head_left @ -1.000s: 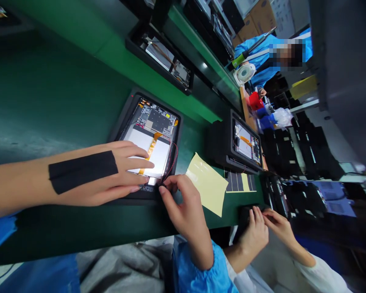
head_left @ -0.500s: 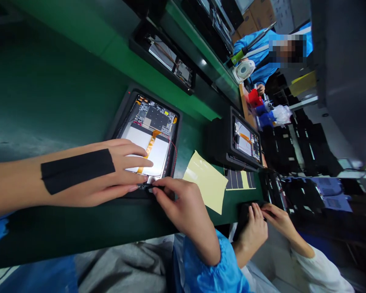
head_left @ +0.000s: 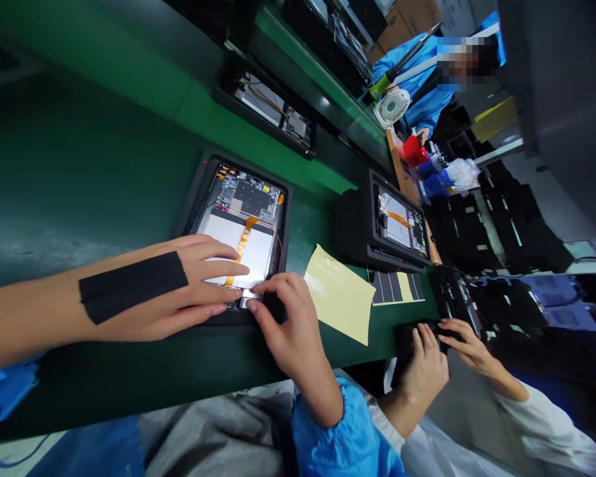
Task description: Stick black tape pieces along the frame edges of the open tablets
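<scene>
An opened tablet (head_left: 251, 202) lies in a black foam frame (head_left: 195, 189), its circuit board, pale battery and orange ribbon cable exposed. My left hand (head_left: 179, 285) rests over the lower left of the battery with fingers spread, and a black strip (head_left: 134, 285) is stuck on its back. At the tablet's lower edge, my right hand (head_left: 291, 318) has its thumb and forefinger bent close to a small silvery part, with a narrow gap between the tips. Whether anything small sits in its fingers cannot be made out.
A yellow sheet (head_left: 340, 291) lies right of my right hand, beside black strips on backing (head_left: 397, 289). Stacked foam frames (head_left: 352, 222) hold another opened tablet. A further framed device (head_left: 265, 106) is beyond. A neighbour's hands (head_left: 427, 364) work at right; another person sits across.
The black piece in my right fingertips no longer shows, and that hand's fingers have shifted slightly up along the tablet edge. My left hand stays on the battery. The view has moved a little.
</scene>
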